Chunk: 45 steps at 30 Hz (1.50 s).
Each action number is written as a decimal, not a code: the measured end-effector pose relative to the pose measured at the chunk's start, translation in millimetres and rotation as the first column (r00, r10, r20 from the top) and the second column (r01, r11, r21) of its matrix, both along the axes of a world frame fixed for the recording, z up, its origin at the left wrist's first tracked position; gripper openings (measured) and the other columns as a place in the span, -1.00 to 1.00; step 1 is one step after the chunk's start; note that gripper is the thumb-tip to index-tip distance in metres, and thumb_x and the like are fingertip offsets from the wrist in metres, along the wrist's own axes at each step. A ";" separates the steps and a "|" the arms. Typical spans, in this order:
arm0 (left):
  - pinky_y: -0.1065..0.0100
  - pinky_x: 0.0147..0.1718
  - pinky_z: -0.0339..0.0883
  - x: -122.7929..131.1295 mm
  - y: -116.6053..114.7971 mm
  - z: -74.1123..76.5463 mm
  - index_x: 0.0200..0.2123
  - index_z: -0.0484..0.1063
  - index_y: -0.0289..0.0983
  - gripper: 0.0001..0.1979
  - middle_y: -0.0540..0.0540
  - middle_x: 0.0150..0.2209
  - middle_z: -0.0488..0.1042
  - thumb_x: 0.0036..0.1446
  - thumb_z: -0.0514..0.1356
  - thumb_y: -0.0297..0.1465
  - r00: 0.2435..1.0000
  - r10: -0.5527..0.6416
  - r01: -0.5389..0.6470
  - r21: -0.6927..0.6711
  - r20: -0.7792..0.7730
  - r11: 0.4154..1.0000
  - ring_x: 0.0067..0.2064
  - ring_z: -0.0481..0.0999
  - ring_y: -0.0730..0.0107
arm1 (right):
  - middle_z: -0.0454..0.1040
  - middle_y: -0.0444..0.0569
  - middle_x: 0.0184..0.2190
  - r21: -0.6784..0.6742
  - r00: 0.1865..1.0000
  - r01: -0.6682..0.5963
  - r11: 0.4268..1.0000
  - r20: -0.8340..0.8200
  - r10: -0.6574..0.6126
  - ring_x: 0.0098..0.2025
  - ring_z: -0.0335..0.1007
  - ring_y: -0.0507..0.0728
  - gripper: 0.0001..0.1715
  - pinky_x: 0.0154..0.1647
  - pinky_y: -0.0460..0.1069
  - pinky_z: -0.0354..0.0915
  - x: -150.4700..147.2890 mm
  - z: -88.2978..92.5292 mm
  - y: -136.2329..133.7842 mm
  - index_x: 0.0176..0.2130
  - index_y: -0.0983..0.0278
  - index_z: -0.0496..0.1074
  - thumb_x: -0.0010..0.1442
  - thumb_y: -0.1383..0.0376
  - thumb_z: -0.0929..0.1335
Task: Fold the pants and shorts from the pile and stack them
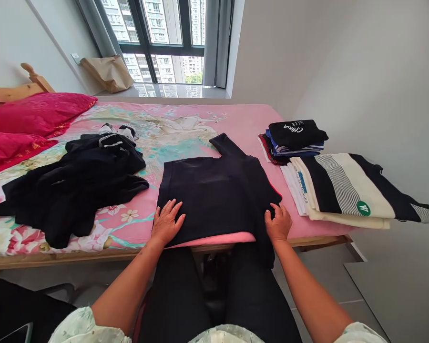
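Note:
A black short-sleeved shirt (210, 190) lies spread sideways on the pink flowered bed (243, 119), its hem to the left and its red-edged collar to the right. One sleeve points away; the other hangs over the bed's front edge. My left hand (167, 223) rests flat on the hem's near corner with fingers spread. At the collar end, my right hand (279, 223) touches the cloth near the shoulder, its fingers slightly bent; whether it pinches any fabric cannot be made out.
Left of the shirt is a loose heap of dark clothes (78, 181). On the right are a stack of folded clothes (296, 136) and a cream and black striped pile (343, 186). Red pillows (39, 114) lie at the far left, and a paper bag (109, 74) stands by the window.

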<state>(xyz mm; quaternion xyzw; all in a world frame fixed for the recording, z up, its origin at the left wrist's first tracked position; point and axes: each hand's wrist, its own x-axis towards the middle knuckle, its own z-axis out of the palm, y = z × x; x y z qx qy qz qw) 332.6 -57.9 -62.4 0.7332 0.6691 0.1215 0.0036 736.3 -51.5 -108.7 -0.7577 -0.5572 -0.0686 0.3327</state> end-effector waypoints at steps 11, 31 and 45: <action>0.02 0.25 -0.18 -0.7 0.1 -1.7 0.19 0.20 -0.13 -0.52 -0.10 0.28 0.14 0.22 0.00 -0.18 1.000 -0.003 0.003 0.013 0.013 1.000 0.29 0.08 0.19 | 0.29 0.19 0.09 0.014 1.000 0.001 1.000 -0.002 -0.001 0.11 0.20 0.28 -0.51 0.08 0.17 0.13 0.2 -0.5 -0.3 -0.02 0.33 0.42 0.16 0.16 0.19; 0.00 0.24 -0.14 -2.3 1.0 -4.5 0.18 0.21 -0.12 -0.52 -0.11 0.27 0.15 0.22 -0.01 -0.18 1.000 0.002 -0.002 0.029 -0.013 1.000 0.28 0.09 0.20 | 0.31 0.17 0.07 0.035 1.000 0.000 0.999 0.004 0.000 0.10 0.21 0.25 -0.55 0.06 0.15 0.15 -1.0 -0.1 -1.3 -0.04 0.32 0.42 0.15 0.21 0.20; 0.01 0.26 -0.26 17.0 -13.7 4.0 0.19 0.22 -0.17 -0.54 -0.14 0.28 0.13 0.25 -0.06 -0.23 0.985 0.100 -0.093 0.058 -0.144 0.994 0.30 0.03 0.20 | 0.30 0.20 0.07 0.034 0.999 -0.003 0.999 -0.035 0.004 0.08 0.21 0.31 -0.57 0.04 0.17 0.13 -3.6 4.5 -10.5 -0.04 0.32 0.41 0.15 0.21 0.23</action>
